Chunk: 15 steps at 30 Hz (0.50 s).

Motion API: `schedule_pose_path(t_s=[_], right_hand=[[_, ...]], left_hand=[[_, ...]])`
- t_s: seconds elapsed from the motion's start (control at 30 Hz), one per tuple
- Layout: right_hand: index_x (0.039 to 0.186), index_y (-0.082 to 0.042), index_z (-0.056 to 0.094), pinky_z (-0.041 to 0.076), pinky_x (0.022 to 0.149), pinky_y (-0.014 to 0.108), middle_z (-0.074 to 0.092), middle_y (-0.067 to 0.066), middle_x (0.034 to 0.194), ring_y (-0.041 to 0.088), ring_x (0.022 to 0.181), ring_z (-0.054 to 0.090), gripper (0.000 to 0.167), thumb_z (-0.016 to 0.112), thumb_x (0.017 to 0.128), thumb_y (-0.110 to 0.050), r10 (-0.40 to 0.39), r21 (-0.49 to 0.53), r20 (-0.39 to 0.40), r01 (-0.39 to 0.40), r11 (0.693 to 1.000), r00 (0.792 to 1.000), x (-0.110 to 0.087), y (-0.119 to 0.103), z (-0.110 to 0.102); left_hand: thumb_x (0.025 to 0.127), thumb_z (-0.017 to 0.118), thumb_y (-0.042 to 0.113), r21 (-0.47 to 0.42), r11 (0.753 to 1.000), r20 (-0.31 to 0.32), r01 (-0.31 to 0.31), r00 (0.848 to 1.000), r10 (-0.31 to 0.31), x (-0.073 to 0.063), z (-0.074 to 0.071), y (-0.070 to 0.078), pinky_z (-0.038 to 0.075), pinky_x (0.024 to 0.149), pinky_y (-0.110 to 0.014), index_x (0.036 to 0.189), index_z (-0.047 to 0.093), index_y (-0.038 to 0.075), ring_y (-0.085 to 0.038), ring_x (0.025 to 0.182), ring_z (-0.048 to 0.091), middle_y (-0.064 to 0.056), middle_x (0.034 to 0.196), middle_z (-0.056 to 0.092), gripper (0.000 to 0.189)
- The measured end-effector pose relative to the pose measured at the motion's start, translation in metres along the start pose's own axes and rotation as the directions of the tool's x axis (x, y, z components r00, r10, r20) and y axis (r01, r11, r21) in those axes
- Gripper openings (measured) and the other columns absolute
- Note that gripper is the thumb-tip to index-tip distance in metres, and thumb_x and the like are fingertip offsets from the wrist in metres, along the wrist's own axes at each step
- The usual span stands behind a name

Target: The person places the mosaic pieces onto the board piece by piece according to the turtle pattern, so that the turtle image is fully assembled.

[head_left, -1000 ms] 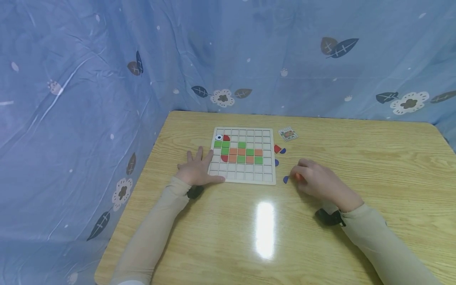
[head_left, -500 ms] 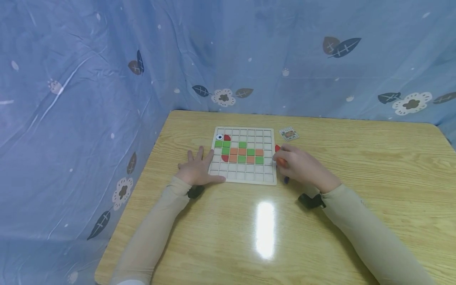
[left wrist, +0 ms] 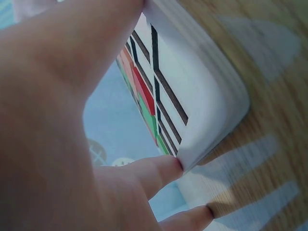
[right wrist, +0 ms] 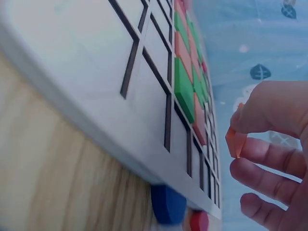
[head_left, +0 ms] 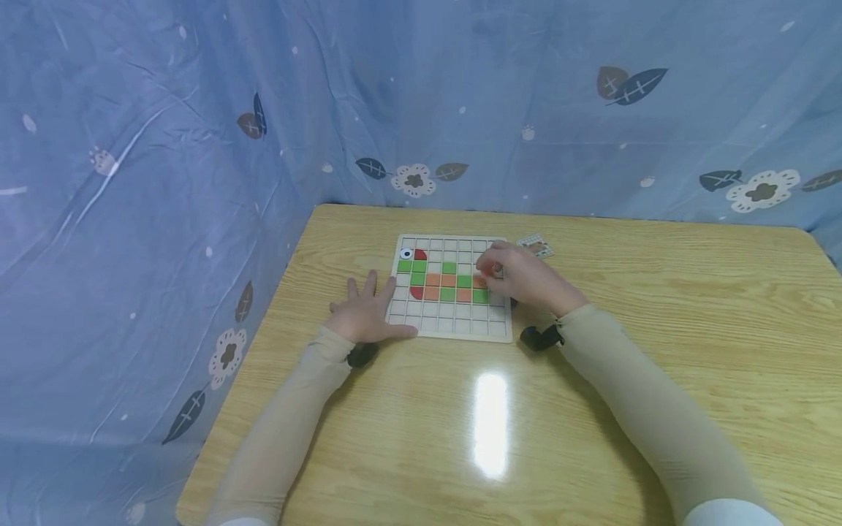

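A white gridded board [head_left: 429, 324] lies on the table, bearing green, orange and red tiles and a round eye piece [head_left: 406, 253]. My left hand [head_left: 362, 314] spreads its fingers flat at the board's left edge; thumb and index fingertip touch it. Over the board's right part, my right hand [head_left: 522, 277] pinches an orange tile [right wrist: 236, 142] between thumb and fingers. In the right wrist view that tile is held above the grid, apart from the green tile [right wrist: 183, 89] and the other set tiles. The hand hides some squares in the head view.
Beside the board's right edge lie a blue piece [right wrist: 168, 204] and a red piece [right wrist: 198, 221], mostly hidden from the head camera. A small picture card [head_left: 541, 247] sits past the upper right corner. Blue patterned cloth [head_left: 500, 109] hangs behind the wooden table [head_left: 395, 424].
My right hand has moved left and away from me, from the table right of the board to above its right columns, carrying the orange tile. My left hand has stayed put.
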State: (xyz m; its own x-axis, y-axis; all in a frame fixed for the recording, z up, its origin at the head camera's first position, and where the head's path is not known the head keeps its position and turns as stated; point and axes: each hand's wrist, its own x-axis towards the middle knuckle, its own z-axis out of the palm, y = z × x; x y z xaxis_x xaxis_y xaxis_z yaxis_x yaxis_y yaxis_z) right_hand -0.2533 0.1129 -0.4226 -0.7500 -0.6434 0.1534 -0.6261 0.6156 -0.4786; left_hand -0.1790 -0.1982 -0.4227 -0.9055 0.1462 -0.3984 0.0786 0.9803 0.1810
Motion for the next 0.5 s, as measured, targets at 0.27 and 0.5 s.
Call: schedule_pose_path(t_s=[0.27, 0.5], right_hand=[[0.109, -0.007, 0.075, 0.054, 0.084, 0.041, 0.069, 0.006, 0.103, 0.022, 0.093, 0.063, 0.014, 0.070, 0.096, -0.011, 0.063, 0.045, 0.035, -0.065, 0.997, 0.997, 0.025, 0.002, 0.009], [0.109, -0.010, 0.076, 0.057, 0.089, 0.042, 0.071, 0.006, 0.107, 0.022, 0.099, 0.068, 0.013, 0.071, 0.098, -0.013, 0.093, 0.093, 0.035, -0.096, 0.991, 0.995, 0.038, 0.004, 0.019]], left_hand=[[0.082, 0.062, 0.082, -0.007, 1.000, 0.004, 0.002, 1.000, -0.002, 0.000, -0.002, 0.000, 0.028, 0.102, -0.088, 0.169, 0.015, 0.021, -0.062, 0.154, 0.005, -0.022, 0.175, 0.005, 0.117], [0.081, 0.063, 0.082, 0.000, 1.000, 0.009, 0.008, 1.000, -0.008, 0.000, -0.002, 0.001, 0.029, 0.103, -0.086, 0.169, 0.015, 0.021, -0.060, 0.155, 0.005, -0.021, 0.175, 0.005, 0.117]])
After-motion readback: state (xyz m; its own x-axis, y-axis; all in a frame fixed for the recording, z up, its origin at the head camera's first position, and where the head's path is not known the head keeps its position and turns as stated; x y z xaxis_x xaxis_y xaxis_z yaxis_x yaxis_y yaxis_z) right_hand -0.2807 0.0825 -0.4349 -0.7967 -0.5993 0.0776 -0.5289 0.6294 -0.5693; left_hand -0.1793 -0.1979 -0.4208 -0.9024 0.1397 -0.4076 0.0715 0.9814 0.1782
